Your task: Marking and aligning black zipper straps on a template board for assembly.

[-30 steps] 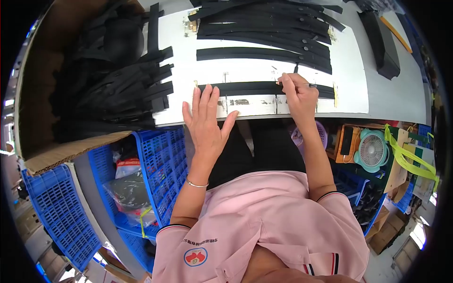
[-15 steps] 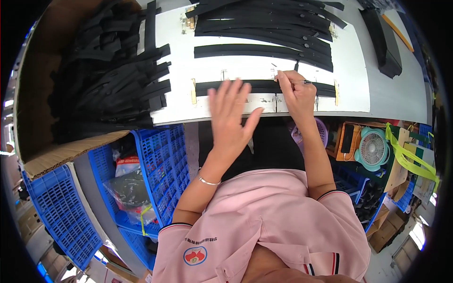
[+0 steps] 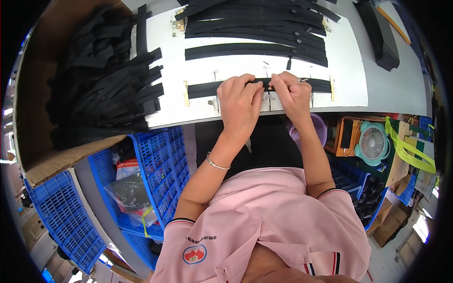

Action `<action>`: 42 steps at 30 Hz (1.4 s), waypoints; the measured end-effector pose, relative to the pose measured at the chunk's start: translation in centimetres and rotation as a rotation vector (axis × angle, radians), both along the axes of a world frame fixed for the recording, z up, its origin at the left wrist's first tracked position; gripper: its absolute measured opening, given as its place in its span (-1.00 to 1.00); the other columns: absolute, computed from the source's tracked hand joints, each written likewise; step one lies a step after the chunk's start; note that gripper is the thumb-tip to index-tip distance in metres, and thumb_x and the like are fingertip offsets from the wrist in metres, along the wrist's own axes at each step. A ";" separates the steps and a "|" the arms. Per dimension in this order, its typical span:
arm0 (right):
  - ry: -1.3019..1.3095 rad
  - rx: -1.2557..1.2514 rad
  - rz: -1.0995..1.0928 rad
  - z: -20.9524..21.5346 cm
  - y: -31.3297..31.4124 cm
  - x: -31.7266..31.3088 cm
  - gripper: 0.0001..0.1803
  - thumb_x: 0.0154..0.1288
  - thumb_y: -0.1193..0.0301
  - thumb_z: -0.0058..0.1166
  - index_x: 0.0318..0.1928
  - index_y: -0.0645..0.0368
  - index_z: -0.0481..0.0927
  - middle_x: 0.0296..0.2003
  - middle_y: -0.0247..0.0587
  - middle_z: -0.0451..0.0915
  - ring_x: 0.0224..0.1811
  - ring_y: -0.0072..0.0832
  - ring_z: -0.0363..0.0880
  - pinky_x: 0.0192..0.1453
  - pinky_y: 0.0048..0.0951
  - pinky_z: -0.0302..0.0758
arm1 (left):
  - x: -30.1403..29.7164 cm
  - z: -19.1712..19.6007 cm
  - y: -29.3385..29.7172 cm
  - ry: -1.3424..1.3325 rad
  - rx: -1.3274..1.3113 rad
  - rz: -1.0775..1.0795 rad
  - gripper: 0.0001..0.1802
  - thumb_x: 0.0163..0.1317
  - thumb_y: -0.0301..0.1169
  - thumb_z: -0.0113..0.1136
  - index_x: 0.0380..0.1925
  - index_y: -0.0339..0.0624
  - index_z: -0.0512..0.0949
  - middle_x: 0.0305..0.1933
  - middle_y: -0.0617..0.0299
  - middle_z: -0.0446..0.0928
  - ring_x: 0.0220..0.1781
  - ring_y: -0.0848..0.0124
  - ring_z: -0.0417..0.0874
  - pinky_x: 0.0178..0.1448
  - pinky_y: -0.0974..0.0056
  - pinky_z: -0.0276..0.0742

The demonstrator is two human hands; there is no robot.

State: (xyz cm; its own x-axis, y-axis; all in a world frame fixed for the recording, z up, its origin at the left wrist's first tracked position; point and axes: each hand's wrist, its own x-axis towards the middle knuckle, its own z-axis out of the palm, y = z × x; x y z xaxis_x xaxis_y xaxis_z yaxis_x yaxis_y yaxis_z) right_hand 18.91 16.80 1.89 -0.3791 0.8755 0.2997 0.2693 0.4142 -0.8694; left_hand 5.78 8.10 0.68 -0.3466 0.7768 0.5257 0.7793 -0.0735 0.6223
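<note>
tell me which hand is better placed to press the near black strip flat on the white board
Left, probably. The left hand lies palm down, fingers spread on the black strip, while the right hand is pinched at one spot of it beside a thin metal tool.

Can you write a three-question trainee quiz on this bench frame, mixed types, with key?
1. True or false: both hands rest on the same black strip on the white board.
2. Multiple choice: the heap of loose black strips lies in A) a blue crate, B) a cardboard box, C) a purple basket.
3. Short answer: what sits under the bench, right of the purple basket?

Key:
1. True; left hand and right hand meet on it.
2. B, the cardboard box.
3. A small teal fan.
</note>
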 end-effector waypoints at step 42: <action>0.103 -0.134 -0.151 -0.8 4.9 8.9 -0.74 0.50 0.42 0.19 -0.31 0.39 0.71 -0.42 -0.25 0.74 -0.47 -0.63 0.57 -0.39 -0.54 0.45 | 7.7 0.2 6.5 -0.009 -0.052 -0.241 -0.85 0.15 -0.49 0.46 -0.24 -0.14 0.78 -0.06 0.28 0.70 0.07 0.23 0.61 0.25 0.15 0.37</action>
State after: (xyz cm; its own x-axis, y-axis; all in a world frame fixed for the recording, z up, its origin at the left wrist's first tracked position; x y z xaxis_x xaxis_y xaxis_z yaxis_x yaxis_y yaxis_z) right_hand 27.79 21.67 1.13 -0.2142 0.9546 0.2070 0.2268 0.2547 -0.9400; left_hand 13.45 14.64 0.84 -0.1525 0.8634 0.4809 0.7376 -0.2244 0.6368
